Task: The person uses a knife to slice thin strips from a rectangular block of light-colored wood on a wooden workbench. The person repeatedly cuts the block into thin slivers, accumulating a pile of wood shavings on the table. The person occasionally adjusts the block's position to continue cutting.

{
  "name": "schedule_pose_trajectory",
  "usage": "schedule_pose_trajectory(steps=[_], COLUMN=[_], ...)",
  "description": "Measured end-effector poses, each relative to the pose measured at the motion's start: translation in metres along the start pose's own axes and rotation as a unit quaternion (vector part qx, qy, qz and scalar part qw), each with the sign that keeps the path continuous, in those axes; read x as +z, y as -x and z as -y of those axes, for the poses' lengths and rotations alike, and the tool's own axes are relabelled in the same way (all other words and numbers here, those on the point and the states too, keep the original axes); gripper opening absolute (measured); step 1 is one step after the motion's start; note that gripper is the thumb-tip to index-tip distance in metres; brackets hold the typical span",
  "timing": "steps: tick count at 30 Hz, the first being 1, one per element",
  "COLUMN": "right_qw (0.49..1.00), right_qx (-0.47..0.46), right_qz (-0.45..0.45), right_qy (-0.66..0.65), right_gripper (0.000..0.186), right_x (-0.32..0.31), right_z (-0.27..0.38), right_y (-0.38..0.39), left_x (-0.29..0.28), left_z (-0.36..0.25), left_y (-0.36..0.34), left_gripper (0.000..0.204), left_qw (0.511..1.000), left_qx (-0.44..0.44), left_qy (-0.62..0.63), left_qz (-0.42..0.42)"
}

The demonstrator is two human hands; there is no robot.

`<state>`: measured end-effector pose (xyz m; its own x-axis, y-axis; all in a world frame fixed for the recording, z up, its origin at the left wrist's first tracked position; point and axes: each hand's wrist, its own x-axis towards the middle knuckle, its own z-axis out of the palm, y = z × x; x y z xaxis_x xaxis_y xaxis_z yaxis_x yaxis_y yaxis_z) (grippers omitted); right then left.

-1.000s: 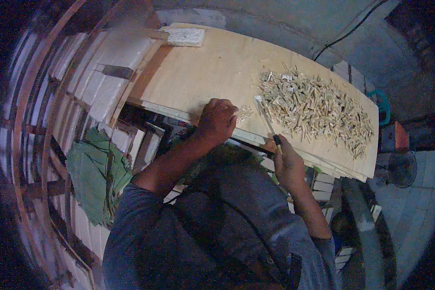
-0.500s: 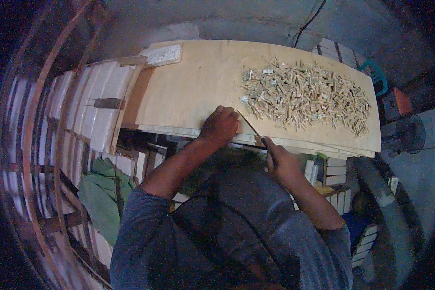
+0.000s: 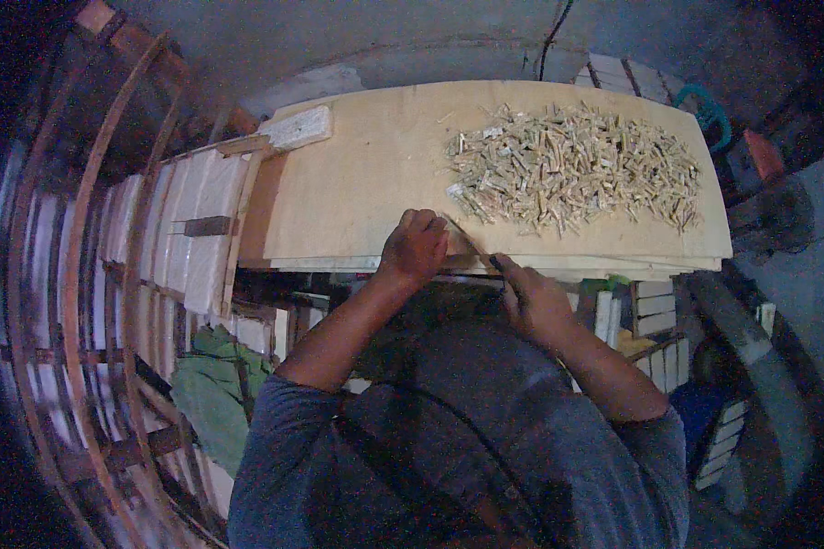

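My left hand rests curled on the near edge of a pale plywood board, pinching something small I cannot make out. My right hand grips a dark-handled knife whose thin blade slants up toward my left fingers. A wide heap of short pale wooden sticks lies on the board just beyond and to the right of both hands.
A small white block lies at the board's far left corner. Stacked pale planks in a wooden frame stand on the left, with a green cloth below. Stacked wood pieces sit under the board's right side.
The view has tilted so the board and stick heap now sit higher and more level. Both hands stay together at the board's near edge, knife still in my right hand.
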<state>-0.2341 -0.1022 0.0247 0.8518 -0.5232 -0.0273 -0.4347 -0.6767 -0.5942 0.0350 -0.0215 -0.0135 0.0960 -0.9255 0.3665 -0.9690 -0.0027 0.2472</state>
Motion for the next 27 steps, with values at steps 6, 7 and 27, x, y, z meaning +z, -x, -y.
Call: schedule_pose_trajectory(steps=[6, 7, 27], right_qw=[0.999, 0.999, 1.000], right_qx=[0.025, 0.032, 0.010], right_qz=[0.025, 0.035, 0.020], right_qy=[-0.008, -0.001, -0.010], right_gripper=[0.063, 0.064, 0.063], right_x=[0.020, 0.016, 0.024], right_z=[0.002, 0.003, -0.001], right_y=[-0.032, -0.027, -0.030], left_x=[-0.003, -0.006, -0.010], left_z=[0.000, -0.001, -0.004], left_y=[0.000, 0.000, 0.006], left_gripper=[0.018, 0.017, 0.017], left_qw=[0.999, 1.000, 1.000], left_qx=[-0.014, -0.014, -0.015], left_qy=[0.025, 0.024, 0.015], left_qz=[0.019, 0.009, 0.001])
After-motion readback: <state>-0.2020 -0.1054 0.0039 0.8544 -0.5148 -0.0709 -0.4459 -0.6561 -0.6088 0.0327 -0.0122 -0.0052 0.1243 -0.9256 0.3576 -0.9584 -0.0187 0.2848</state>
